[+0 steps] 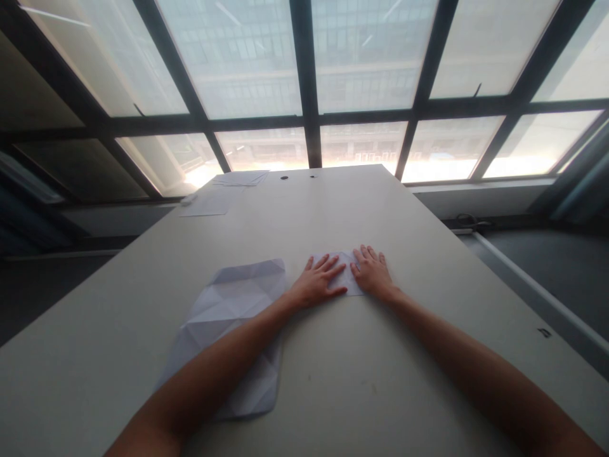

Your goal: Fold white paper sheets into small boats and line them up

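Left forearm (214, 369)'s over a creased sheet (233, 303) at the person's 11 o'clock, so a dip could crumple it imo, while the left hand (320, 281) and right hand (372, 273), grip wide, lie flat on the small paper (353, 286) at 12, where uneven pressure might skew it.

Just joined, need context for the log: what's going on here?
A person is pressing a small piece of paper flat on the white table, left hand and right hand both palm down with fingers spread. A larger creased sheet lies to the left, partly under the left forearm. More papers lie at the table's far left, toward the windows.
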Available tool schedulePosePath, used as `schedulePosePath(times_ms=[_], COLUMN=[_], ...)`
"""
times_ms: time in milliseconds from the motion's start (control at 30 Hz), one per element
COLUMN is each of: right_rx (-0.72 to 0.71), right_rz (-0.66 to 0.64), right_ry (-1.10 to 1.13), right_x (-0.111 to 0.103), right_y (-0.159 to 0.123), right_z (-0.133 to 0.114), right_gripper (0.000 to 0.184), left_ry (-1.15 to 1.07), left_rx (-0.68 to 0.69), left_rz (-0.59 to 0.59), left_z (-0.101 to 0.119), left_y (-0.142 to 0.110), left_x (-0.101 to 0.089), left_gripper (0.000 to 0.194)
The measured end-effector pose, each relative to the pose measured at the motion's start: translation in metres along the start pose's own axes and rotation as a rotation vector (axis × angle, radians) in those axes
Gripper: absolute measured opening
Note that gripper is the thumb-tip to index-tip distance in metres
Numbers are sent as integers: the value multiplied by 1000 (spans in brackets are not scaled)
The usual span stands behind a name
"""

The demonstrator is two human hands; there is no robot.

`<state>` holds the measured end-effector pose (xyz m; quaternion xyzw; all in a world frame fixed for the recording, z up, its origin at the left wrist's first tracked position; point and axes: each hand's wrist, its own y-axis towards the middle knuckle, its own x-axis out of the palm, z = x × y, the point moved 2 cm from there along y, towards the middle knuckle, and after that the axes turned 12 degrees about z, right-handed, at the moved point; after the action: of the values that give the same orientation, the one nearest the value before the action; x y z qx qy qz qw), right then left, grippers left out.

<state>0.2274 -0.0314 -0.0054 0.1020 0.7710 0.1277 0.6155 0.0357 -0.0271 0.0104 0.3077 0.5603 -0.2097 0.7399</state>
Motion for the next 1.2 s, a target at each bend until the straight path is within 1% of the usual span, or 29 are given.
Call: schedulePosePath(times_ms=[367,533,733,933,1200], right_rx=[3,3,4,-2,-14], right_rz=[45,55,69,76,91], right_ry=[12,14,18,2,-20], right_x=[-3,-3,-2,-5,-12], right_y=[0,0,1,-2,-4], right_z=[1,0,0,-2,-5], right_gripper=[50,49,49,47,43], left_ry=[-40,-43,-4,-22,-53], left_rx=[-3,30,-4,13,-35], left_rz=[23,33,72,40,46], left_z=[-2,3,9,7,8], left_y=[1,0,-3,-2,-1], left_x=[1,0,4,4,2], left_gripper=[70,60,47,51,52])
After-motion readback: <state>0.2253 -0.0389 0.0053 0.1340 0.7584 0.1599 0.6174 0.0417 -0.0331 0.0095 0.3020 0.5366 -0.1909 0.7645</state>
